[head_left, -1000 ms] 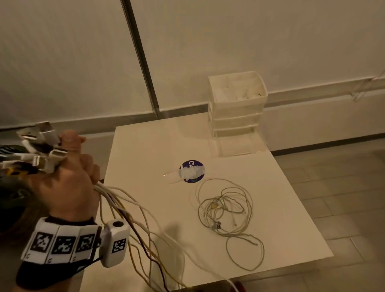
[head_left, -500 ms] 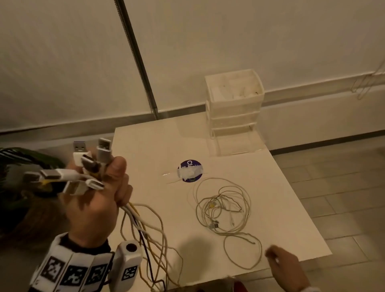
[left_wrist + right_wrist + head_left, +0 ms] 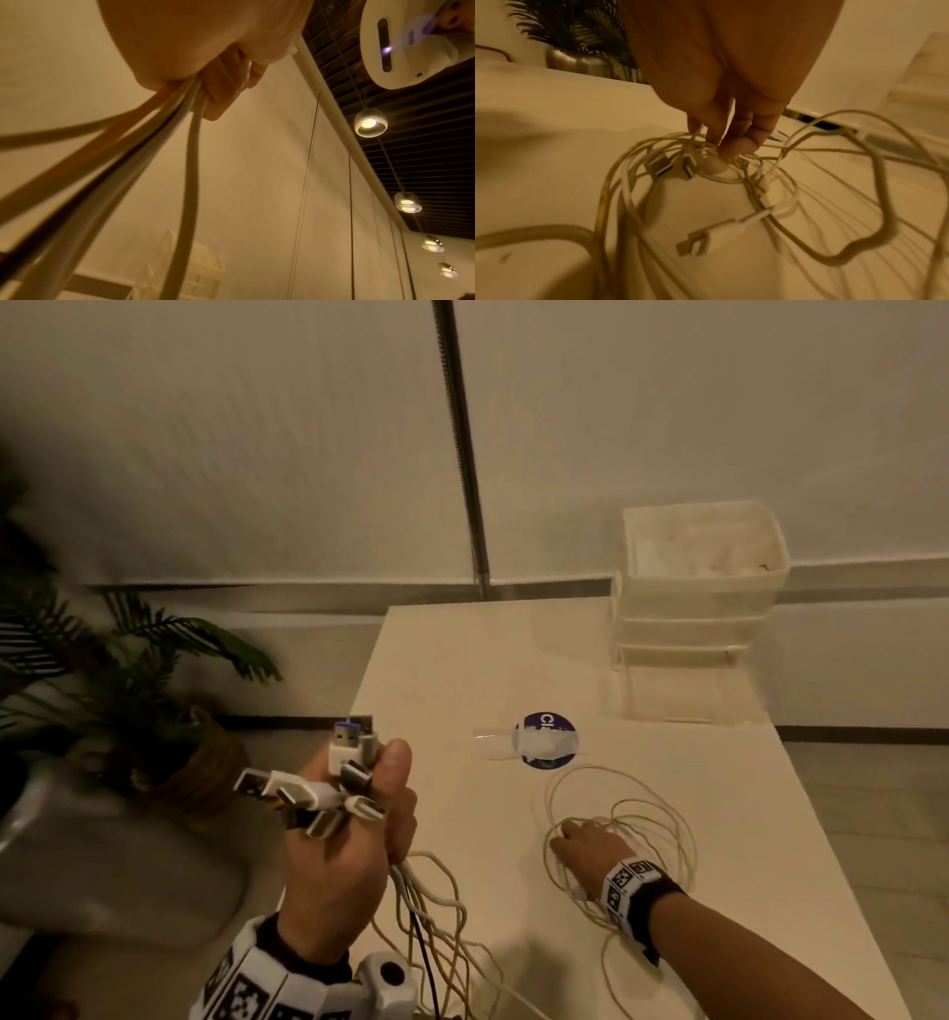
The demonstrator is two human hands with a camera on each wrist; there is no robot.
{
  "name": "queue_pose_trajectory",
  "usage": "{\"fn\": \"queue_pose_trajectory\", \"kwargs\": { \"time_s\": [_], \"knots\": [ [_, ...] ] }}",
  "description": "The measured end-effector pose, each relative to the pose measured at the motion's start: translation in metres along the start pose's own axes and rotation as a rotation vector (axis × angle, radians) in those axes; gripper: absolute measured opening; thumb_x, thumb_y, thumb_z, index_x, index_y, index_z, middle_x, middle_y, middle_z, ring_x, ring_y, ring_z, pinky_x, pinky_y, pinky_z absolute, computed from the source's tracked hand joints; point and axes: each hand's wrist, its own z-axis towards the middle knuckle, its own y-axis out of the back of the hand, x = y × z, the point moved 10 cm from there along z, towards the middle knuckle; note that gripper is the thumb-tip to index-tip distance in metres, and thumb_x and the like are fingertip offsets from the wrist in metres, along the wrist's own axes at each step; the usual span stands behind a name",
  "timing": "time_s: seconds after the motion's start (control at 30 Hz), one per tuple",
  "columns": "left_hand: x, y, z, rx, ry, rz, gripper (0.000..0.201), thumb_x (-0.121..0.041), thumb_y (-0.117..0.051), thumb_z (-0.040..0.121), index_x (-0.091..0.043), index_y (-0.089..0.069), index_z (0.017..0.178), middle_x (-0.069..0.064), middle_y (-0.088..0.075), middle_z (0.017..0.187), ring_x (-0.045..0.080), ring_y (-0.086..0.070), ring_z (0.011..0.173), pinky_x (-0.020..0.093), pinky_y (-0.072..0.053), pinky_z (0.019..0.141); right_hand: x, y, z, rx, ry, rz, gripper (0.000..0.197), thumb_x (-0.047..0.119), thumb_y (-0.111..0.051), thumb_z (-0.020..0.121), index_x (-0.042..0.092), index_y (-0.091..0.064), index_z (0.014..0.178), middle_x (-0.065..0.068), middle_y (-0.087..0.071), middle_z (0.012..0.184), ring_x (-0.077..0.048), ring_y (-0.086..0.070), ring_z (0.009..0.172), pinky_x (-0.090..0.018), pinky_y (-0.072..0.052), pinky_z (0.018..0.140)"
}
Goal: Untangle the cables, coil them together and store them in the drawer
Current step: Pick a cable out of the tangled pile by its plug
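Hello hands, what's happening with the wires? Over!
Left hand grips a bundle of cables, plugs up. Right hand pinches the tangle on the table. Drawer unit unblocked.

text: "Cl", rest taped over, perhaps more letters | on: round blue sticker (image 3: 545,741) | place: table (image 3: 436,670), in front of drawer unit (image 3: 688,603)

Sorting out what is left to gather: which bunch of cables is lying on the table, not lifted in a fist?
The loose tangle under the right hand, near the blue sticker. The other bunch hangs from the raised left hand, plugs up.
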Motion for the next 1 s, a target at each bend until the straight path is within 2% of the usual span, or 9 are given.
{"fn": "queue_pose_trajectory", "kwargs": {
  "time_s": [0.2, 0.3, 0.37, 0.5, 0.63, 0.73, 0.83, 0.93, 1.0],
  "knots": [
    [0.009, 0.024, -0.008, -0.107, 0.044, 0.074, 0.050, -0.056, -0.081, 0.065, -0.016, -0.050, 0.067, -0.004, -0.033, 0.046, 0.008, -0.027, 0.035, 0.017, -0.026, 0.038, -0.018, 0.040, 0.003, -0.280, 0.000, 0.047, 0.038, 0.016, -0.049, 0.093, 0.023, -0.050, 0.130, 0.000, -0.058, 0.124, -0.023, -0.059, 0.109, -0.036, -0.051, 0.086],
    [0.013, 0.028, -0.004, -0.131, 0.028, 0.121, 0.066, -0.048, -0.084, 0.065, 0.000, -0.039, 0.068, 0.000, -0.033, 0.049, 0.012, -0.029, 0.037, 0.019, -0.029, 0.041, -0.040, 0.104, -0.020, -0.561, -0.034, 0.168, 0.029, 0.020, -0.058, 0.091, 0.025, -0.062, 0.119, 0.001, -0.065, 0.109, -0.025, -0.064, 0.101, -0.038, -0.053, 0.071],
    [0.018, 0.023, 0.003, -0.119, 0.013, 0.142, 0.043, -0.035, -0.080, 0.070, -0.010, -0.046, 0.062, -0.003, -0.037, 0.049, 0.012, -0.031, 0.037, 0.020, -0.031, 0.042, -0.060, 0.151, -0.041, -0.796, -0.063, 0.271, 0.016, 0.018, -0.071, 0.084, 0.019, -0.071, 0.100, -0.004, -0.063, 0.088, -0.030, -0.062, 0.083, -0.038, -0.050, 0.055],
    [0.032, -0.003, 0.028, -0.089, 0.071, 0.109, 0.033, -0.038, -0.072, 0.072, -0.025, -0.047, 0.054, -0.004, -0.034, 0.046, 0.013, -0.026, 0.037, 0.020, -0.028, 0.043, -0.074, 0.228, -0.089, -1.093, -0.010, 0.489, 0.004, 0.011, -0.071, 0.084, 0.009, -0.072, 0.087, -0.005, -0.060, 0.082, -0.017, -0.049, 0.077, -0.017, -0.031, 0.071],
    [0.043, -0.037, 0.053, -0.076, 0.150, -0.023, 0.047, -0.050, -0.069, 0.084, -0.019, -0.050, 0.054, 0.003, -0.034, 0.048, 0.012, -0.023, 0.037, 0.018, -0.022, 0.042, -0.064, 0.266, -0.119, -0.926, 0.042, 0.751, 0.017, 0.015, -0.055, 0.096, 0.016, -0.063, 0.081, 0.005, -0.068, 0.071, -0.007, -0.060, 0.069, -0.010, -0.041, 0.065],
    [0.038, -0.065, 0.067, 0.009, 0.123, -0.018, 0.057, -0.054, -0.048, 0.085, -0.001, -0.065, 0.074, 0.011, -0.039, 0.056, 0.011, -0.027, 0.038, 0.018, -0.024, 0.040, -0.039, 0.284, -0.142, -0.851, 0.113, 1.005, 0.029, 0.020, -0.044, 0.100, 0.013, -0.057, 0.076, -0.002, -0.053, 0.054, -0.016, -0.048, 0.051, -0.032, -0.045, 0.057],
    [0.036, -0.087, 0.073, 0.073, 0.108, 0.002, 0.053, -0.060, -0.047, 0.080, -0.026, -0.073, 0.111, 0.012, -0.042, 0.065, 0.011, -0.029, 0.044, 0.022, -0.022, 0.044, -0.011, 0.290, -0.159, -0.817, 0.162, 1.358, 0.034, 0.021, -0.041, 0.102, 0.002, -0.052, 0.076, -0.010, -0.039, 0.054, -0.021, -0.032, 0.049, -0.033, -0.032, 0.046],
    [0.036, -0.103, 0.073, 0.100, 0.120, -0.035, 0.039, -0.050, -0.051, 0.088, -0.031, -0.070, 0.116, 0.008, -0.034, 0.057, 0.017, -0.029, 0.046, 0.027, -0.022, 0.044, 0.021, 0.293, -0.169, -0.754, 0.195, 1.520, 0.037, 0.026, -0.041, 0.100, 0.003, -0.051, 0.073, -0.006, -0.038, 0.052, -0.017, -0.030, 0.047, -0.027, -0.028, 0.044],
    [0.038, -0.108, 0.071, 0.138, 0.138, -0.063, 0.038, -0.049, -0.054, 0.088, -0.027, -0.071, 0.115, 0.007, -0.042, 0.053, 0.019, -0.044, 0.048, 0.027, -0.040, 0.046, 0.031, 0.296, -0.173, -0.781, 0.184, 1.477, 0.036, 0.032, -0.041, 0.098, 0.010, -0.052, 0.071, 0.004, -0.042, 0.050, -0.011, -0.034, 0.046, -0.023, -0.031, 0.045]
  ]
}}
